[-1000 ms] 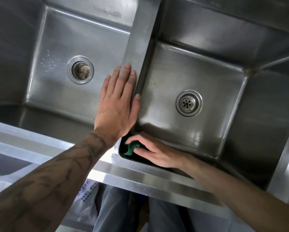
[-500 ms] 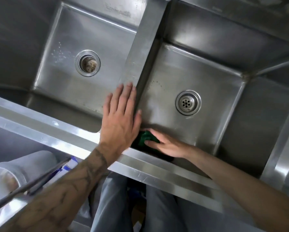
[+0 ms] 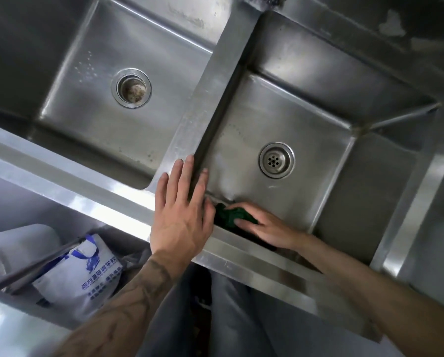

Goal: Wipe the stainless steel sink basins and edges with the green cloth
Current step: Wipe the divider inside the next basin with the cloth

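Note:
A stainless steel double sink fills the view, its divider (image 3: 210, 94) running between the left basin (image 3: 107, 47) and the right basin (image 3: 313, 140). My left hand (image 3: 179, 217) lies flat, fingers spread, on the near end of the divider and the front rim. My right hand (image 3: 264, 228) presses the crumpled green cloth (image 3: 228, 215) against the near left corner of the right basin, low on the front wall. Part of the cloth is hidden under my fingers.
Each basin has a round drain: a dirty left drain (image 3: 131, 88) and a strainer (image 3: 276, 160) in the right one. Below the front rim (image 3: 61, 176) sit a white and blue printed bag (image 3: 87, 274) and a grey pipe (image 3: 17, 243). My grey trousers show beneath.
The camera has shifted, so the sink sits higher and further right in view. My left hand has slid nearer along the divider. My right hand keeps the cloth in the corner.

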Motion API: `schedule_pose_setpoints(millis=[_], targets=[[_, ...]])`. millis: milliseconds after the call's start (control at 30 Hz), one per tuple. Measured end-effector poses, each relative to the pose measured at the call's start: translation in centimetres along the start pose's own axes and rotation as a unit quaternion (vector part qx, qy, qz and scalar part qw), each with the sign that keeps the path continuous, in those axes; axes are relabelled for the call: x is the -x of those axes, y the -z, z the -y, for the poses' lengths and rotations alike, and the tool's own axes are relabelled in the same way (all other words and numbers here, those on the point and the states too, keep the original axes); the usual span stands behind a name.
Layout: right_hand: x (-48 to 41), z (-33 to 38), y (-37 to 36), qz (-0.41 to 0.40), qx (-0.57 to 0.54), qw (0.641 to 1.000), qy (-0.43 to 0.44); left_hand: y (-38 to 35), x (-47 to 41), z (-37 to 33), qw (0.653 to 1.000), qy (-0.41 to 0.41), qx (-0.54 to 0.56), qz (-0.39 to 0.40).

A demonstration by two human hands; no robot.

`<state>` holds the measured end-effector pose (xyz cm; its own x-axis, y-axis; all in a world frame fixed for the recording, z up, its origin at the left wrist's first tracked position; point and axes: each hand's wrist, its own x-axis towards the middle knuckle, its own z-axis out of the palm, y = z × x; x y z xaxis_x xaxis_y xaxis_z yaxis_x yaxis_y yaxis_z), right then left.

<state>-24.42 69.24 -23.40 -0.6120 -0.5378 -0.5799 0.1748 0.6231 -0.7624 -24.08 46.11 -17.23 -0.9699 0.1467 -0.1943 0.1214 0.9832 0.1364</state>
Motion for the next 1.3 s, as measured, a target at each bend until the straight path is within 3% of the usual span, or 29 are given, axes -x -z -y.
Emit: schedule_pose_setpoints(millis=[167,367,500,633,833,933,1100,1200,1300], targets=[[-1.7,-3.1,-0.6,0.014,0.053,0.996,-0.075,0.3,0.1,-0.1,1.0,0.002,-0.004,0.001],[4.0,-1.5,1.0,0.009,-0.025,0.999,-0.042,0.0,0.8,-2.2,0.999,0.043,0.001,-0.004],[3.2,-4.7,0.5,-0.002,0.022,1.0,-0.006,-0.5,2.0,-5.8,0.999,0.031,-0.001,0.024],[2.4,-8.7,0.2,0.035,0.058,0.995,-0.072,-1.2,2.7,-7.8,0.999,0.028,-0.002,0.033],[7.1,-5.2,1.7,0.009,0.008,1.0,-0.026,-1.0,2.7,-7.9,0.998,0.045,0.015,0.045],[6.2,-6.8,1.1,-0.007,0.047,0.999,-0.005,-0.9,2.6,-7.9,0.998,0.042,0.016,0.041],[4.4,-9.3,0.6,0.003,0.065,0.994,-0.085,-1.2,2.6,-7.9,0.998,0.046,0.016,0.043],[7.4,-7.1,1.3,-0.027,0.022,0.998,-0.051,-1.3,2.5,-7.8,0.998,0.048,0.021,0.04],[9.5,-6.8,2.2,0.011,-0.009,0.998,-0.054,-1.4,2.5,-7.9,0.998,0.052,0.025,0.039]])
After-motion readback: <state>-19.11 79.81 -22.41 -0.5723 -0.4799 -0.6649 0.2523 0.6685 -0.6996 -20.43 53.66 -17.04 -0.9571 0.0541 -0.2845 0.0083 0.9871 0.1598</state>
